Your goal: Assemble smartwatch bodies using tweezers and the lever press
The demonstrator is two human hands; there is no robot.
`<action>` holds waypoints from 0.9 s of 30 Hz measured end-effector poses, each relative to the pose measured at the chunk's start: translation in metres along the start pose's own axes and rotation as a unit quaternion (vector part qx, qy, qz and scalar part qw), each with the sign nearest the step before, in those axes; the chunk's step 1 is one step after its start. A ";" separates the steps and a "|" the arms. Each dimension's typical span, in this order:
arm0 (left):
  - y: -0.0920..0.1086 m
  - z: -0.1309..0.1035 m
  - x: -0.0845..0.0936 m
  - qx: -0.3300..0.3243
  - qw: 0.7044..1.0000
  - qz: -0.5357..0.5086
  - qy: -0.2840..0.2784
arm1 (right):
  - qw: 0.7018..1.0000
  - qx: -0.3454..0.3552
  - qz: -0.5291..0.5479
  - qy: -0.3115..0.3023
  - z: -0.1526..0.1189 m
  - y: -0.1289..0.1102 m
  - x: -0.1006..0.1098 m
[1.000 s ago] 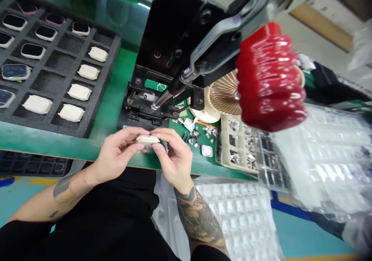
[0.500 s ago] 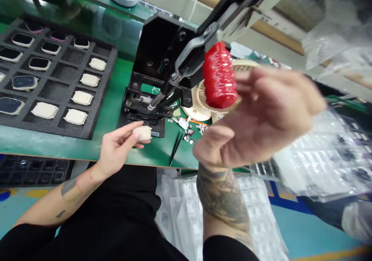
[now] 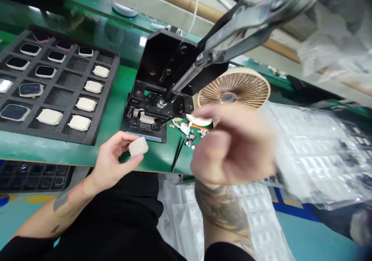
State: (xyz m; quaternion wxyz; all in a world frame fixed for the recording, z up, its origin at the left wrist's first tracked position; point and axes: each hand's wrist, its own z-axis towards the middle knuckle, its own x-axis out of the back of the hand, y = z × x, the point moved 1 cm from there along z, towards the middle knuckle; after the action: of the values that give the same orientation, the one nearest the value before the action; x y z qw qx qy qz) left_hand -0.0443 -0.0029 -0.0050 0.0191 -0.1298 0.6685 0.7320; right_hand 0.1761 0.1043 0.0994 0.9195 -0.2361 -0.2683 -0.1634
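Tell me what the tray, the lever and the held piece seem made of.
Tray: likely dense foam, matte, by its speckled dark grey grain. Lever: metal, smooth, by its grey sheen. Held piece: perhaps plastic, matte, by its pale, shineless face.

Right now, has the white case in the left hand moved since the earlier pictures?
Yes. The white case has shifted toward the person: it covered part of the press's front strip; now it shows just in front.

Workshop bench: lever press (image 3: 165,75), foam tray (image 3: 65,80) holding watch-like pieces (image 3: 46,71).
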 end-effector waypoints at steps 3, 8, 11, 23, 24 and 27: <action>0.001 -0.010 0.017 -0.043 0.993 0.107 0.008 | 0.997 0.032 0.044 -0.053 -0.040 -0.005 -0.031; -0.002 -0.006 0.026 -0.102 0.974 0.201 -0.007 | 0.961 -0.047 -0.053 -0.266 -0.057 0.022 -0.085; 0.009 0.001 0.022 -0.156 0.954 0.254 -0.039 | 0.955 -0.074 -0.053 -0.283 -0.047 0.036 -0.099; 0.025 0.044 -0.013 -0.185 0.783 0.587 -0.093 | 0.994 -0.017 0.008 -0.112 -0.081 0.016 -0.027; 0.026 0.054 -0.019 -0.176 0.771 0.602 -0.110 | 0.994 -0.017 0.003 -0.105 -0.081 0.015 -0.022; 0.026 0.077 -0.030 -0.137 0.759 0.621 -0.140 | 0.994 -0.026 0.005 -0.102 -0.082 0.013 -0.017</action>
State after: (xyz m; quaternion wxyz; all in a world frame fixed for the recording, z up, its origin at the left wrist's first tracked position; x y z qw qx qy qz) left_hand -0.0336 0.0739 0.0326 -0.3641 0.4160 0.4850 0.6776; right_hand 0.2027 0.0755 0.0239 0.8817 -0.2771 -0.3549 -0.1409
